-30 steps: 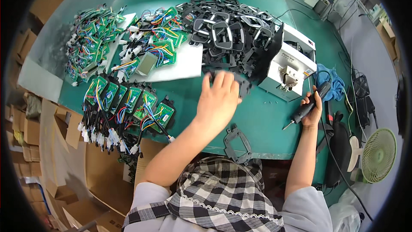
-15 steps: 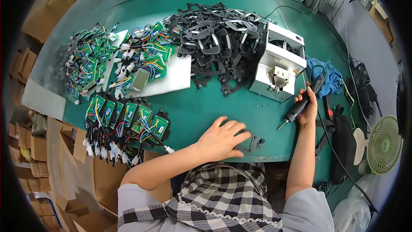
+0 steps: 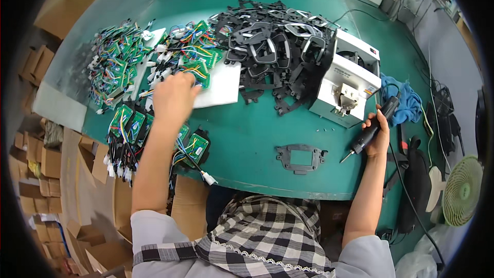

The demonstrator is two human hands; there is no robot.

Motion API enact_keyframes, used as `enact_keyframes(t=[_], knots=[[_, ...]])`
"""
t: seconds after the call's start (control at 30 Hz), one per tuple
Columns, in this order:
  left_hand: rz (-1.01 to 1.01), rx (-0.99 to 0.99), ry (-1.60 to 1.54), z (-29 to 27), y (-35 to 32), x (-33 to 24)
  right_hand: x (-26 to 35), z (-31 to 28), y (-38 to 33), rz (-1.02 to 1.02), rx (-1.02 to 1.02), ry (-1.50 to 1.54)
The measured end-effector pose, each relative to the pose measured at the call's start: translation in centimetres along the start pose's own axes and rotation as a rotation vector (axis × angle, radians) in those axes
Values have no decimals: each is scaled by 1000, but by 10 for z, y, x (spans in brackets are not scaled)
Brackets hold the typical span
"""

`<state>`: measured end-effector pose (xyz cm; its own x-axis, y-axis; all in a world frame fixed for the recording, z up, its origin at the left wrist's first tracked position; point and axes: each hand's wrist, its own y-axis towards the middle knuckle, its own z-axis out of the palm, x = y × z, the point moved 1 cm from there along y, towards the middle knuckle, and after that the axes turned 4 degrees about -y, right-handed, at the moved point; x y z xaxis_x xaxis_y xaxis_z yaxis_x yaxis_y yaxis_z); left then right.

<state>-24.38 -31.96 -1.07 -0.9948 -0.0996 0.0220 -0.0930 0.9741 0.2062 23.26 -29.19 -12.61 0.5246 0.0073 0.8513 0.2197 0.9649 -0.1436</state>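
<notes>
My right hand [image 3: 378, 136] is wrapped round a black electric screwdriver [image 3: 368, 133], its bit pointing down and left above the table. My left hand [image 3: 174, 95] reaches over the wired green circuit boards [image 3: 198, 72] at the near end of their pile. Its fingers bend down among the boards and are mostly hidden, so I cannot see whether they grip one. A flat black plastic frame with a rectangular opening [image 3: 301, 169] lies alone on the table in front of me. Under my left forearm is a row of black frames fitted with circuit boards [image 3: 197, 146], their wires hanging over the edge.
Black plastic frames [image 3: 267, 51] are heaped at the back middle, beside a white screw feeder [image 3: 347, 80]. A few tiny screws [image 3: 325, 129] lie before it. White foam [image 3: 221, 85] lies under some boards. At right are a blue cloth [image 3: 404, 98] and green fan [image 3: 462, 190].
My left hand has left the black frame and moved up and left to the circuit boards, where it covers a board with a grey display. My right hand still holds the screwdriver.
</notes>
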Motion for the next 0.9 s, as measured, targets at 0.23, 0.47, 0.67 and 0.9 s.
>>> enact_keyframes(t=[0.23,0.47,0.67,0.9], knots=[[-160,85,165,37,14,61,-4,5,5,15,4,-3],[33,-506,-266,7,7,28,-6,-9,10,5,9,-2],[420,-698,-302,-1,-23,-36,11,-13,-18,-250,134,76],[730,-760,-355,5,-75,-108,23,66,-109,-214,487,-211]])
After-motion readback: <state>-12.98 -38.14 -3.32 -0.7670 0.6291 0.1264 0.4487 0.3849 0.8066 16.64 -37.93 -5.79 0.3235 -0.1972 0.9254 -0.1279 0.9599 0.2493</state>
